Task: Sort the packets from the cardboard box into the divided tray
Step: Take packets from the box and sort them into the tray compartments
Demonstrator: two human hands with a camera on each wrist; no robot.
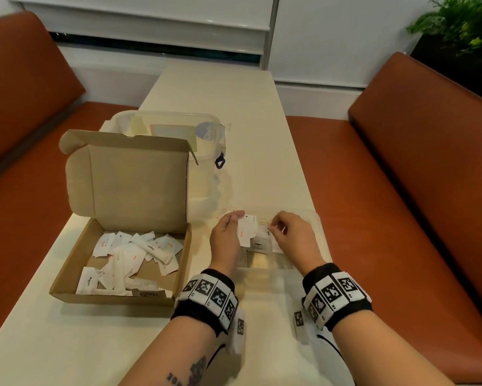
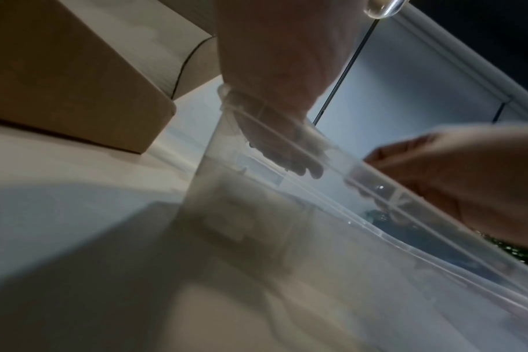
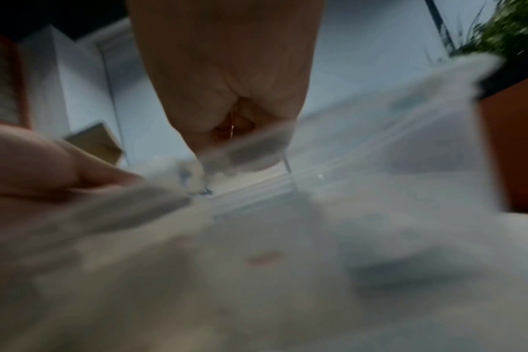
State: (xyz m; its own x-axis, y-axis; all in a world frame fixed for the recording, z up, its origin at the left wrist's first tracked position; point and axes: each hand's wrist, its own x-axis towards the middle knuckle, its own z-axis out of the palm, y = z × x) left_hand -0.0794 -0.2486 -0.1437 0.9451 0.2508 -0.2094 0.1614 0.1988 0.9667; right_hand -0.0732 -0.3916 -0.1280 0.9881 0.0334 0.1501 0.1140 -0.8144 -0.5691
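An open cardboard box [image 1: 67,274] at the table's left holds several white packets [image 1: 134,257]. A clear divided tray [image 1: 317,232] sits to its right, and both hands are over it. My left hand [image 1: 238,222] grips a small bundle of white packets [image 1: 246,232] above the tray's left part. My right hand [image 1: 274,227] has curled fingers and pinches the bundle's right edge. A packet marked Pepper [image 1: 257,244] lies in the tray below. From the left wrist, the left fingers [image 2: 290,152] curl behind the tray wall [image 2: 317,238]. The right wrist view is blurred and shows curled fingers [image 3: 241,147].
Behind the box stands a clear lidded plastic container [image 1: 178,126]. Orange benches [image 1: 401,190] run along both long sides of the narrow cream table [image 1: 234,107]. A potted plant [image 1: 462,26] is at the far right. The box's raised lid [image 1: 134,179] stands left of the hands.
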